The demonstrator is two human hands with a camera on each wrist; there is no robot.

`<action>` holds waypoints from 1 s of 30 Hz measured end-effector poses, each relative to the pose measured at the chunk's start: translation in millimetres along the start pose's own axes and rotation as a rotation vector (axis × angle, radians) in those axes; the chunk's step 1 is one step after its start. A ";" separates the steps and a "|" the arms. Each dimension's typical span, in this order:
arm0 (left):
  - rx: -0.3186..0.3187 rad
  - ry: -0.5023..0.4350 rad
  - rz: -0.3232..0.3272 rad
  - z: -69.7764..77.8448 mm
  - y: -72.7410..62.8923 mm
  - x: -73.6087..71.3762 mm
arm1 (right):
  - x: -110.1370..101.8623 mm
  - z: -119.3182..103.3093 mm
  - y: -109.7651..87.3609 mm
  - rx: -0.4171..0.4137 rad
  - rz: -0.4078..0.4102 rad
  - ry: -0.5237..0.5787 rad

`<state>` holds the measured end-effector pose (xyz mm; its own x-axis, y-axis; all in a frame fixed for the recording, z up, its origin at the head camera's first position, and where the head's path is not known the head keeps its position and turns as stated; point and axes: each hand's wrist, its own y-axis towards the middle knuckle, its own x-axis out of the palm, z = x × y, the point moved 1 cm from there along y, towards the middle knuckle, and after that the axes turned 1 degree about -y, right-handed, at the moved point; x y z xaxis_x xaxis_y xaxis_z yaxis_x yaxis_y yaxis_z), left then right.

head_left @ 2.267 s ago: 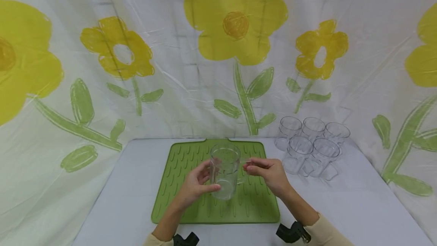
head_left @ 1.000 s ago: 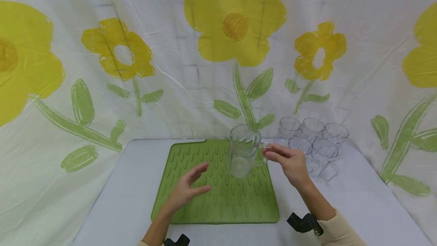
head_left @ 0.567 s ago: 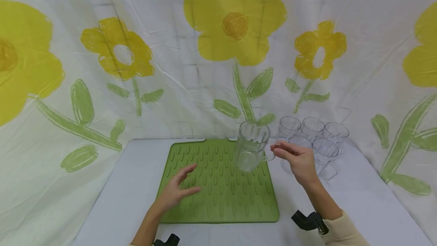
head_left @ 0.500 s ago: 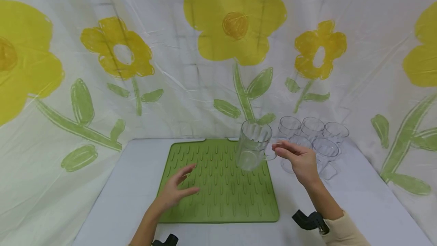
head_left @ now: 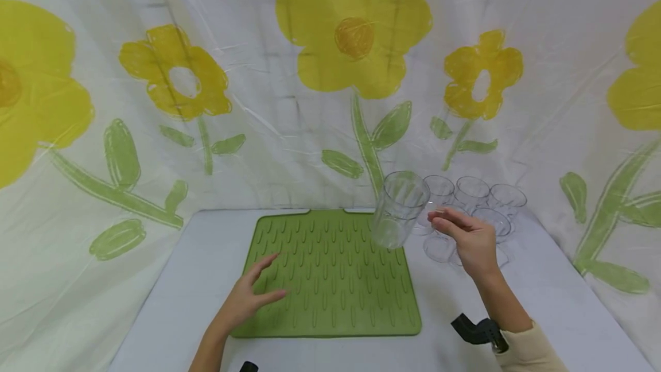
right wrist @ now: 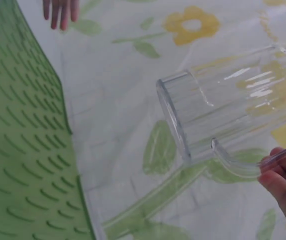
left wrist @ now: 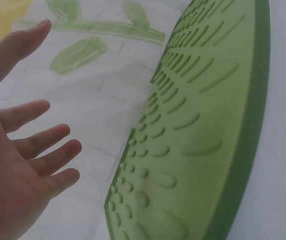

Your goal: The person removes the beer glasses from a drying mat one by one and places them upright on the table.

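My right hand [head_left: 467, 237] pinches the handle of a clear glass mug [head_left: 399, 209], held tilted above the back right corner of the green drying mat [head_left: 335, 280]. In the right wrist view the mug [right wrist: 233, 105] shows side-on, with thumb and fingers of the right hand [right wrist: 285, 175] on its handle. Over the mat's left part, my left hand [head_left: 248, 297] hovers with nothing in it. Its thumb and fingers are spread apart, as the left wrist view shows of the left hand [left wrist: 28, 155] beside the mat [left wrist: 203, 100].
Several clear glass mugs [head_left: 508, 197] stand grouped on the white table [head_left: 537, 303] at the back right, partly hidden behind my right hand and the held mug. A white curtain [head_left: 268, 148] with yellow flowers hangs behind the table.
My left hand has let go of the mug and drawn back to the left. The right hand has carried the mug up and right, from over the mat's middle toward the other mugs.
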<state>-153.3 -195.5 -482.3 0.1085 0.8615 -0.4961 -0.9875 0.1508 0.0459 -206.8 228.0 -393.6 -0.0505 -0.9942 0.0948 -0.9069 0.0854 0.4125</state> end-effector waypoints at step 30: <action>-0.080 0.305 0.015 -38.7 -33.3 -33.2 | -53.7 -16.5 13.8 -0.043 0.253 0.088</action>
<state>-128.5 -247.8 -500.9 0.0669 0.6763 -0.7336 -0.9959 0.0903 -0.0076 -209.7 283.7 -378.0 -0.2346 -0.9318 0.2771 -0.8515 0.3345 0.4037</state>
